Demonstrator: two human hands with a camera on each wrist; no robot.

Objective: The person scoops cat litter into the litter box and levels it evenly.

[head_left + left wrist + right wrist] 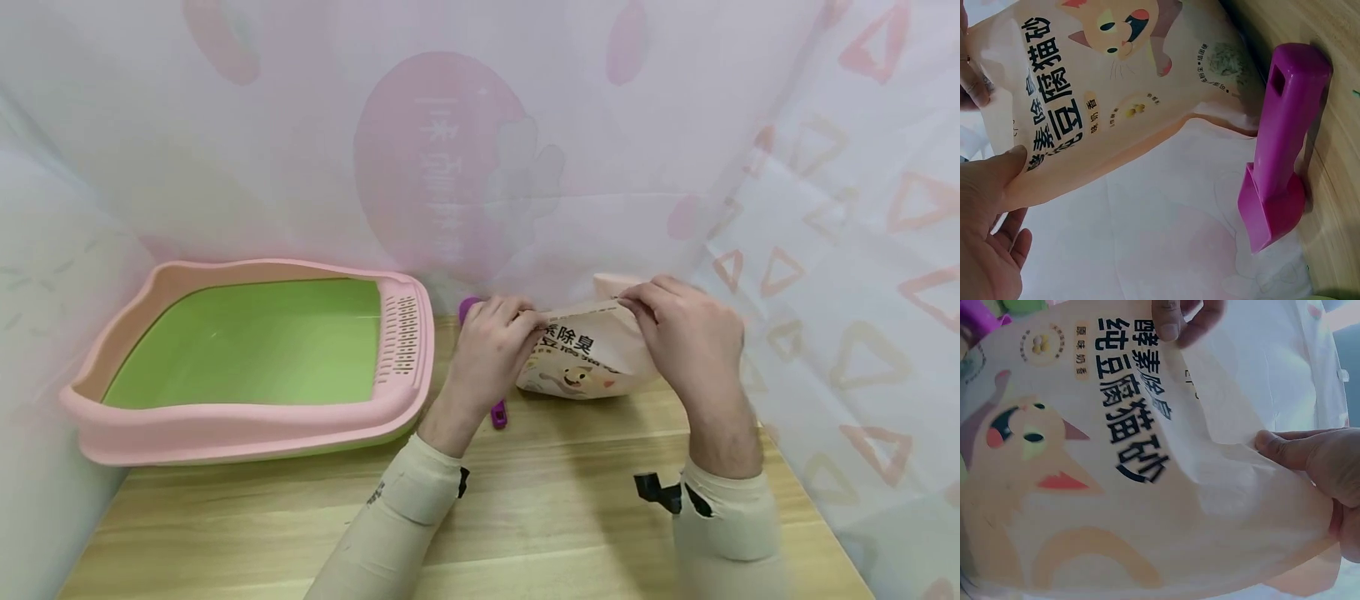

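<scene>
A cream cat litter bag (573, 358) with a cartoon cat and dark lettering stands on the table toward the back right. My left hand (495, 342) pinches the bag's top edge at its left corner, the thumb on the printed front in the left wrist view. At the opposite corner my right hand (690, 337) pinches the same edge between thumb and fingers. The bag's top is folded and creased between the hands in the right wrist view. A purple scoop (1285, 131) lies beside the bag, partly hidden behind my left hand in the head view.
A pink-rimmed litter box (405, 417) with a green inside and a slotted panel stands on the left of the wooden table (555, 517). Patterned cloth walls (300, 183) close in the back and both sides.
</scene>
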